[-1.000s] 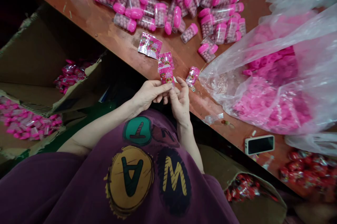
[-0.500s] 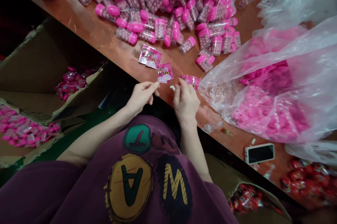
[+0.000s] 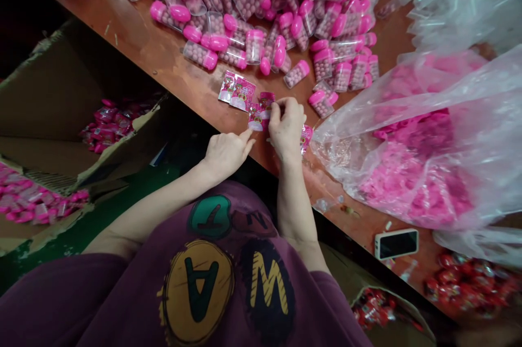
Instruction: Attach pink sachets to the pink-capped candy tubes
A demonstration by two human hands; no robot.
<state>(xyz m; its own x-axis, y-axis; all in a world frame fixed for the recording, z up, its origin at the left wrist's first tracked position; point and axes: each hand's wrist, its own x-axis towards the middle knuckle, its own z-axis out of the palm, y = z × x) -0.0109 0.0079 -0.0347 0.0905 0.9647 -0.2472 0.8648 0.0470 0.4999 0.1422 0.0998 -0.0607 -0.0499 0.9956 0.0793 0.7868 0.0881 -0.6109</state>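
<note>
My right hand (image 3: 287, 126) is closed in a pinch on a small pink printed wrapper (image 3: 261, 111) at the near edge of the brown table (image 3: 163, 59). My left hand (image 3: 227, 152) has its fingers drawn together, the fingertips touching the lower corner of the same wrapper. A second pair of pink wrappers (image 3: 236, 90) lies flat just to the left. Another wrapped pink piece (image 3: 306, 137) shows partly behind my right hand. A heap of clear tubes with pink caps (image 3: 269, 4), filled with small pink balls, covers the far side of the table.
A big clear plastic bag of pink caps (image 3: 424, 140) lies on the right. A phone (image 3: 396, 243) rests near the table edge, red-wrapped sweets (image 3: 468, 282) beyond it. Cardboard boxes with pink packets (image 3: 110, 121) stand at the left, another with red ones (image 3: 379, 309) at lower right.
One second ago both hands held a wrapper up together; it was then laid down and the hands parted. Now my right hand has moved up-left onto the wrapper and my left has come in to touch it.
</note>
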